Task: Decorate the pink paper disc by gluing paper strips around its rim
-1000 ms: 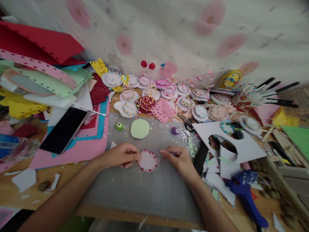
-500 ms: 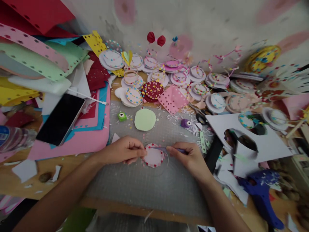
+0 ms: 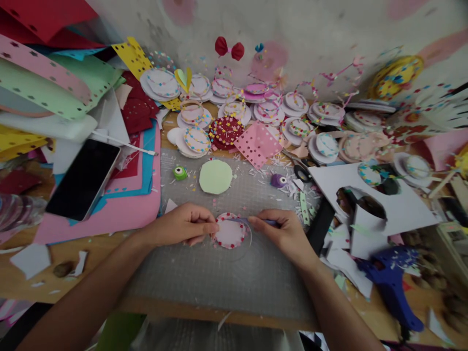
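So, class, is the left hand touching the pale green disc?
No: the left hand pinches the star-rimmed disc, while the pale green disc lies apart, farther back on the mat.

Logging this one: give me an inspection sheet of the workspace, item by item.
Surface: gray mat on a wooden table.
Work pieces: pale round piece with red-dotted edge; slim purple tool.
Clutter: phone, scissors, blue glue gun, paper offcuts, rows of decorated discs.
Hands: left hand pinches the pale round piece's edge; right hand grips the tool, its tip near the rim.
Cables: white cable near the phone.
Surroundings: pale wall with pink patches.
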The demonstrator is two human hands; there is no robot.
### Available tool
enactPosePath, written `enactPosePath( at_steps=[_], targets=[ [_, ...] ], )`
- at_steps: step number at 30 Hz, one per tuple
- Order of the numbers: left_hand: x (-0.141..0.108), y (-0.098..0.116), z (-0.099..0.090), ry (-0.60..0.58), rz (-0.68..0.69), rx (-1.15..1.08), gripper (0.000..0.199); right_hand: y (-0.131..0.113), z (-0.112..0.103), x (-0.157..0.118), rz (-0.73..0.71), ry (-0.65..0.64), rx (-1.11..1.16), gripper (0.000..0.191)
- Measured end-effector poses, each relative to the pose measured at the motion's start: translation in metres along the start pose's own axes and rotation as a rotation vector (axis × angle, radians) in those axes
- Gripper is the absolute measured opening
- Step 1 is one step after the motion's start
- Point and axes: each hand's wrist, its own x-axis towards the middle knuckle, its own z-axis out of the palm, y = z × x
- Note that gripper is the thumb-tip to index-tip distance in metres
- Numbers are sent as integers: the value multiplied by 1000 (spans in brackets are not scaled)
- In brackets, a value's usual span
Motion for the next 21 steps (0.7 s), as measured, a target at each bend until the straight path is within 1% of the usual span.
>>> enactPosePath(
  at_steps=[9, 21],
  targets=[
    [1, 1, 0, 12, 3, -1, 27, -5, -1, 0, -42, -1, 20, 37],
    [2, 1, 0, 6, 18, 21, 28, -5, 0, -1, -26, -7, 13, 38]
  ],
)
